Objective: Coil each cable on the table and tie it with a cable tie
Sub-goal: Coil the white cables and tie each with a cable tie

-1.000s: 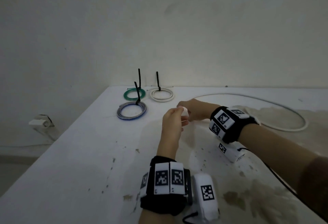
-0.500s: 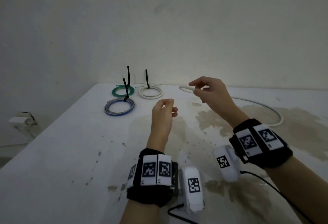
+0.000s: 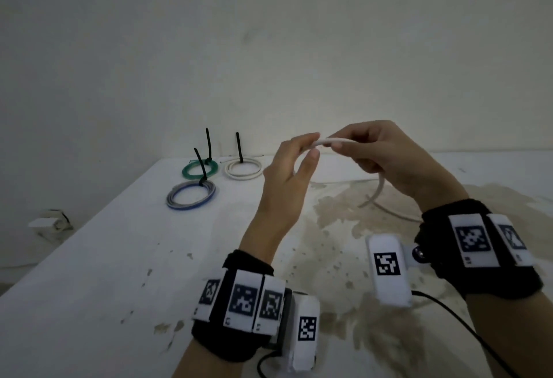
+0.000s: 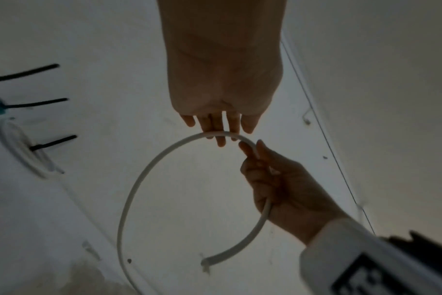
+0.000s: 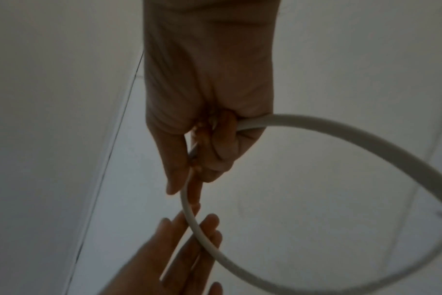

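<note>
Cable — pinched above table.

Stained white table against a pale wall.

White cable looped, raised above three tied coils.

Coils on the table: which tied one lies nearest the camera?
The grey-and-blue coil; the green coil and white coil lie behind it, by the wall.
</note>
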